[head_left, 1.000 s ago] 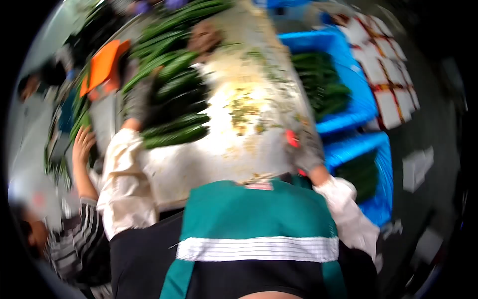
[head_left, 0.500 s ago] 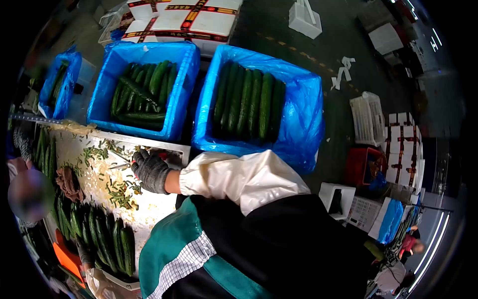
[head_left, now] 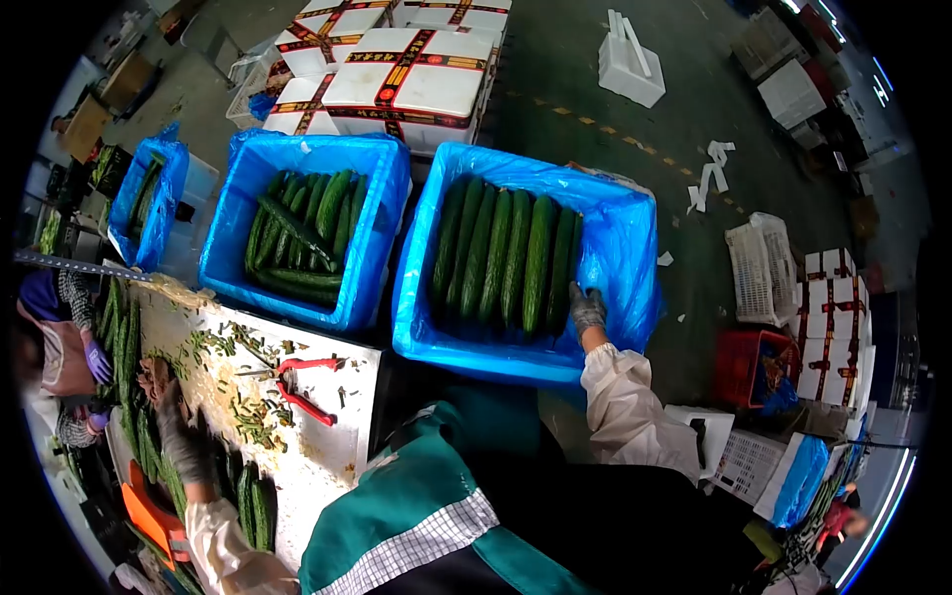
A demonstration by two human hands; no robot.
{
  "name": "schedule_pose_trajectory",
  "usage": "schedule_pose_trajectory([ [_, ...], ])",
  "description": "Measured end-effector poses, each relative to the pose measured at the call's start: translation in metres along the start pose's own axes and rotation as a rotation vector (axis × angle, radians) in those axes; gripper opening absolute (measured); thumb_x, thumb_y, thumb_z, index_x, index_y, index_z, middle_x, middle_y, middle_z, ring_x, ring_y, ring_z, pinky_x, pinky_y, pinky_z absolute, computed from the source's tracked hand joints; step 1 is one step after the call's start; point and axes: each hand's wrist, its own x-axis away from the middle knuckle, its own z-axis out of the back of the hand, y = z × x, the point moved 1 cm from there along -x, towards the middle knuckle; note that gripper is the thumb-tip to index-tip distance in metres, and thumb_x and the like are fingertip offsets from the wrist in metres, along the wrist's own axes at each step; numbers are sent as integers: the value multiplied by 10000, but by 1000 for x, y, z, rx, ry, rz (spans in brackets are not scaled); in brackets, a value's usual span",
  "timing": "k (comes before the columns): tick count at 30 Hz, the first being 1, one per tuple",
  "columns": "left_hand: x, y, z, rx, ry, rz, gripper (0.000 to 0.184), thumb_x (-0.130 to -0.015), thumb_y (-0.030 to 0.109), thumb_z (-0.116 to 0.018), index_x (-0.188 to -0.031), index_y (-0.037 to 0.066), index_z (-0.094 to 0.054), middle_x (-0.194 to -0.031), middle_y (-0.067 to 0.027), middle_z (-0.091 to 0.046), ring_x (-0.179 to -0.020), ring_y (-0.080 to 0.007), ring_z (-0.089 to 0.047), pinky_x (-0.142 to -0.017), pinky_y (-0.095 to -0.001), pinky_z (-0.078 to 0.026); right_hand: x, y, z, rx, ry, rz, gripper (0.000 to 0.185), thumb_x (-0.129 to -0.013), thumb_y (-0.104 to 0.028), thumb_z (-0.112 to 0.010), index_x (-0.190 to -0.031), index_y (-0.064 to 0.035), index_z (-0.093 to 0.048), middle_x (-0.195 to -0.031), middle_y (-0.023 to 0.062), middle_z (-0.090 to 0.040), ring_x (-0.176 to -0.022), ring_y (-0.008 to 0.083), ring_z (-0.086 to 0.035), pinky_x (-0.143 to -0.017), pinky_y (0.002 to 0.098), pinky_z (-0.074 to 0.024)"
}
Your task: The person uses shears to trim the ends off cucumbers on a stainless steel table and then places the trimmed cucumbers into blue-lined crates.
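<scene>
My right hand (head_left: 587,311), in a grey glove, is inside the blue-lined box (head_left: 526,369), beside the right end of a row of dark green cucumbers (head_left: 511,258). Its fingers are slightly apart with nothing visible in them. My left hand (head_left: 183,441), gloved too, stretches over the cucumbers (head_left: 260,511) on the table's left side. Its fingertips reach the brown cloth (head_left: 153,379); whether they touch it I cannot tell. Red-handled shears (head_left: 305,389) lie open on the white table (head_left: 327,446) among green trimmings (head_left: 258,428).
A second blue-lined box (head_left: 283,307) of cucumbers stands beyond the table, and a smaller one (head_left: 149,203) further left. White taped cartons (head_left: 402,84) are stacked behind. At the left edge is another person's purple-gloved hand (head_left: 97,361). An orange object (head_left: 149,511) sits near my left arm.
My right hand has let go of the red-handled shears and moved right into the box. My left hand has moved forward toward the cloth. The view has shifted.
</scene>
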Motion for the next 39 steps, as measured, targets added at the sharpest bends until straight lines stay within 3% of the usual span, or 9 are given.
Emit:
schedule_pose_trajectory([
  [4, -29, 126, -68, 219, -188, -334, 425, -677, 42, -651, -1084, 26, -530, -1072, -152, -560, -998, -309, -539, -864, -349, -441, -37, 47, -39, 246, -479, -232, 758, -759, -653, -417, -1082, 27, -509, -907, 238, -591, -720, 357, -597, -694, 435, -464],
  [10, -37, 293, -165, 370, -713, -319, 394, -730, 293, -674, -980, 23, -532, -926, -164, -602, -828, -334, -593, -684, -390, -480, -17, 16, -26, -93, -590, -551, 844, -779, -693, -282, -1209, 12, -458, -1124, 223, -530, -943, 388, -560, -838, 431, -432],
  [16, -16, 344, -270, 361, -1108, 47, 523, -756, 326, -637, -1139, 22, -451, -946, -210, -596, -885, -357, -572, -749, -403, -462, -29, 39, -34, 544, -638, 73, 691, -820, -540, -298, -1244, -9, -428, -1206, 185, -469, -1093, 369, -443, -944, 457, -320],
  [18, -1, 336, -306, 360, -1136, 143, 591, -756, 325, -630, -1215, 27, -407, -959, -229, -588, -910, -366, -560, -772, -409, -453, -30, 51, -37, 1197, -716, 673, 629, -833, -469, -319, -1247, -7, -424, -1231, 181, -447, -1125, 373, -408, -958, 485, -291],
  [20, 8, 323, -326, 185, -1352, -287, 605, -768, 270, -604, -1276, 61, -351, -962, -258, -570, -916, -390, -552, -797, -423, -432, -27, 63, -52, 2083, -347, 1394, 570, -845, -398, -339, -1250, -5, -420, -1257, 176, -425, -1157, 377, -373, -972, 514, -262],
  [23, 4, 325, -323, 137, -1364, -587, 720, -741, 124, -578, -1360, 115, -210, -963, -257, -567, -917, -402, -550, -792, -436, -432, -26, 67, -61, 2215, -182, 1538, 488, -864, -292, -370, -1254, -2, -414, -1294, 168, -392, -1205, 383, -321, -993, 556, -219],
  [27, 20, 304, -356, 282, -1253, -666, 656, -807, 333, -585, -1318, 39, -300, -1033, -112, -584, -934, -231, -542, -790, -327, -447, -9, 37, -27, 2118, -286, 1471, 454, -875, -224, -375, -1252, 28, -401, -1314, 185, -364, -1224, 400, -288, -1001, 572, -204],
  [32, 30, 291, -388, 539, -1164, 100, 542, -822, 395, -540, -1211, 36, -421, -943, -154, -595, -853, -289, -558, -762, -362, -445, -23, 37, -49, 2714, -57, 1495, 560, -911, -410, -273, -1262, 12, -382, -1300, 123, -384, -1208, 331, -310, -987, 562, -222],
  [39, 36, 260, -442, 509, -1265, 291, 446, -863, 257, -486, -1255, 67, -390, -962, -186, -587, -814, -329, -568, -765, -369, -445, -29, 40, -52, 2596, -133, 1321, 644, -879, -493, -265, -1294, -3, -318, -1328, 117, -343, -1226, 330, -275, -1001, 543, -212],
])
